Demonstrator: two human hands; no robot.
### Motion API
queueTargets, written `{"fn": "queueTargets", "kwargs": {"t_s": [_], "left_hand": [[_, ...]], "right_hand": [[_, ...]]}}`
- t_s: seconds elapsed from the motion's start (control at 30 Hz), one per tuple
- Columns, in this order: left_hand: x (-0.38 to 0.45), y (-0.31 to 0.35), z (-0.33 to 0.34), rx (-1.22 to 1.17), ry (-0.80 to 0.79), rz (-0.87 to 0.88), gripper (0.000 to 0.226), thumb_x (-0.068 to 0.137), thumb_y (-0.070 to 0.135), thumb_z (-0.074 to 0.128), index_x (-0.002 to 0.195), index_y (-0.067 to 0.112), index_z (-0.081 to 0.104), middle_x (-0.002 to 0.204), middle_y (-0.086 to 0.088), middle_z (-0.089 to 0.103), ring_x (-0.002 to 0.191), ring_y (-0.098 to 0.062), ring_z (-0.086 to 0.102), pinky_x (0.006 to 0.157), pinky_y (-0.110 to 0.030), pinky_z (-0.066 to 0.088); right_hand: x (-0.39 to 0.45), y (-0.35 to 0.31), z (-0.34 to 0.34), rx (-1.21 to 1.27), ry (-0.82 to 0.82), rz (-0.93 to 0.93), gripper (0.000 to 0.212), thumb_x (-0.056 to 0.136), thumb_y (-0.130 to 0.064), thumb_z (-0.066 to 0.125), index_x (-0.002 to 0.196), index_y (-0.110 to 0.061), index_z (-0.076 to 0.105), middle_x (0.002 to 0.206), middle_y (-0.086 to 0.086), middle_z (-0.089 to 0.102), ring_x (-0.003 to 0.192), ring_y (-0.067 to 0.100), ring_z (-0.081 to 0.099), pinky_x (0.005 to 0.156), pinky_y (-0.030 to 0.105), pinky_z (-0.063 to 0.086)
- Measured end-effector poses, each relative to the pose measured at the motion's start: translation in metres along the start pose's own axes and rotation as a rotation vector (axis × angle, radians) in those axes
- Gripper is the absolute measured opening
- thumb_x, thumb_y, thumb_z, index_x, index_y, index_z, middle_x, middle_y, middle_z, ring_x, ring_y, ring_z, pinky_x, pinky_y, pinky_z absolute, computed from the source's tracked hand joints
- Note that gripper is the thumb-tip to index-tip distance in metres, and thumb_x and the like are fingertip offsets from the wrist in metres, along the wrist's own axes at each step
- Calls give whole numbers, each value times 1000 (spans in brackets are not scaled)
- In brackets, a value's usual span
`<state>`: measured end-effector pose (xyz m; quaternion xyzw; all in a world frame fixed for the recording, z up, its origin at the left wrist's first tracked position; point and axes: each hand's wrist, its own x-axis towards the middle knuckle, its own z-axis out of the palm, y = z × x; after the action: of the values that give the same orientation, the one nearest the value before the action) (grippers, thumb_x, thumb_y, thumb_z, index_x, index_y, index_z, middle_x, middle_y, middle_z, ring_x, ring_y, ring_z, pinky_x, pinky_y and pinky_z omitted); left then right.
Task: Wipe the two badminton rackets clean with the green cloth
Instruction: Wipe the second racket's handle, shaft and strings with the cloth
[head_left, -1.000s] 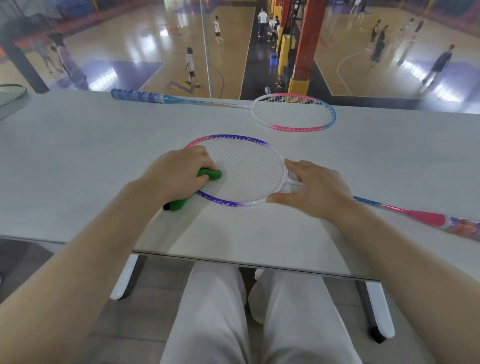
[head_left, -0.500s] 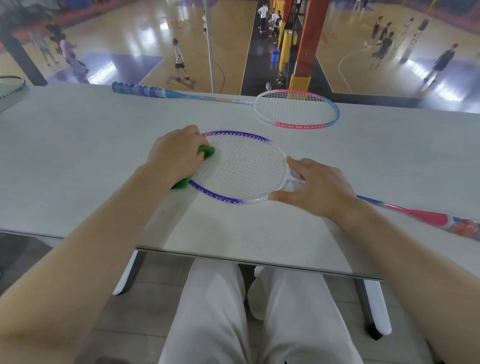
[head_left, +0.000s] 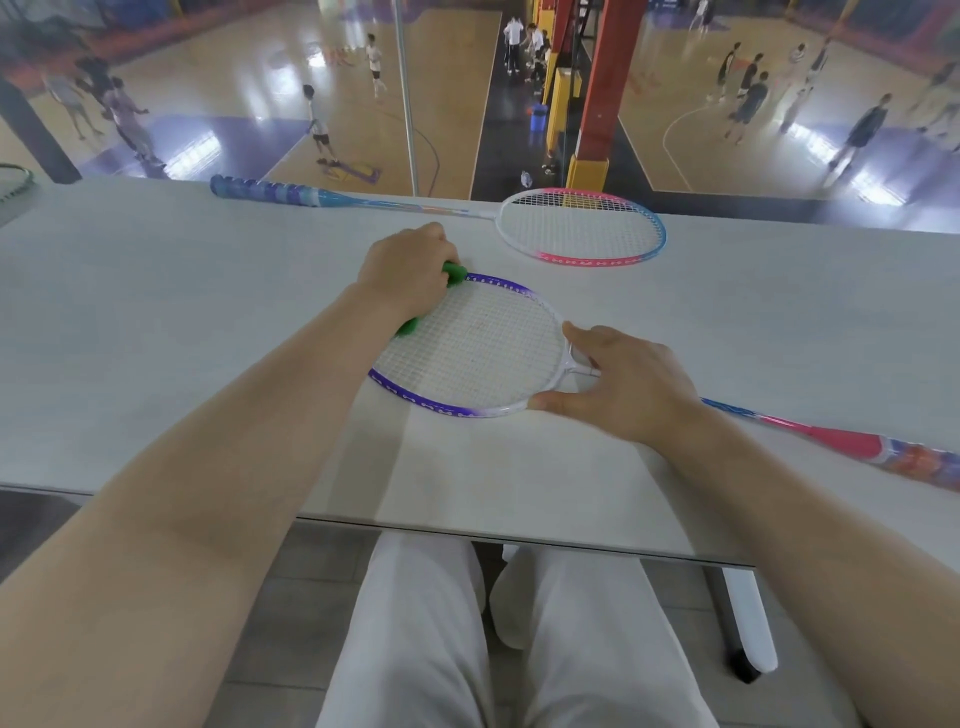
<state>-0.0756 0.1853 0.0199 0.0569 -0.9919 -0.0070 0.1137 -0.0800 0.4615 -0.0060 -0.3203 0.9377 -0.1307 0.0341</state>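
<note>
Grey table (head_left: 156, 322), left hand (head_left: 405, 275) gripping green cloth (head_left: 454, 273)

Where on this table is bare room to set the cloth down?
Bare table left of the left hand, and right of the far racket above the near racket shaft. Crowded between the two racket heads.

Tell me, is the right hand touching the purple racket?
Touching. The head view shows the right hand with its thumb and a finger against the purple racket frame near the throat.
</note>
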Motion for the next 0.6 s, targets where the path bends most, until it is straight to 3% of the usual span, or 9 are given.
{"fn": "queueTargets", "kwargs": {"t_s": [0.2, 0.33, 0.5, 0.6], "left_hand": [[-20, -12, -8, -68, -139, 90, 31, 95, 26, 52, 123, 23, 65, 118, 2, 54, 103, -21, 55, 88, -40, 47], [-49, -17, -16, -100, -198, 94, 30, 94, 27, 53, 121, 29, 65, 118, 5, 54, 107, -19, 54, 92, -40, 46], [-98, -23, -28, -97, -244, 41, 30, 93, 29, 55, 120, 35, 64, 120, 11, 55, 111, -15, 53, 95, -41, 45], [-124, -22, -34, -88, -250, 38, 31, 93, 29, 52, 120, 37, 64, 117, 14, 55, 108, -13, 53, 91, -39, 47]], "right_hand": [[-2, -2, -2, -7, 8, -8, 105, 63, -90, 46, 151, -34, 31, 136, -16, 52, 123, 10, 51, 95, 26, 36], [-2, -3, -2, -21, 16, -13, 108, 58, -93, 39, 150, -35, 33, 134, -17, 52, 122, 10, 51, 95, 29, 38], [-3, -4, -3, -31, 25, -29, 107, 56, -95, 35, 146, -36, 36, 122, -16, 56, 115, 11, 54, 90, 30, 40], [-3, -4, -2, -31, 29, -40, 108, 56, -95, 35, 147, -35, 36, 129, -14, 55, 118, 12, 54, 91, 31, 40]]}}
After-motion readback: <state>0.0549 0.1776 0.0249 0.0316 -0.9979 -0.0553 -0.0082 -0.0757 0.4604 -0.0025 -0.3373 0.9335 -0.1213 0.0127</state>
